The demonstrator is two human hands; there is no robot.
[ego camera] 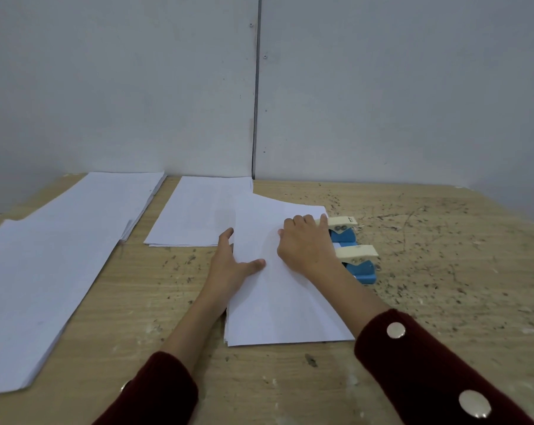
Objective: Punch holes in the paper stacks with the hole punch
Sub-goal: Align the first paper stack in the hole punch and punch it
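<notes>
A white paper stack (278, 305) lies in the middle of the table, its right edge tucked into a blue and cream hole punch (353, 248). My left hand (233, 265) grips the stack's left edge, thumb on top and fingers beneath. Fingers spread, my right hand (305, 243) presses flat on the paper beside the punch, its fingertips touching the cream lever. Part of the punch is hidden behind this hand.
Another paper stack (198, 213) lies behind the held one, partly under it. Two larger stacks (60, 256) cover the table's left side. A grey wall stands close behind the scuffed wooden table (443, 256).
</notes>
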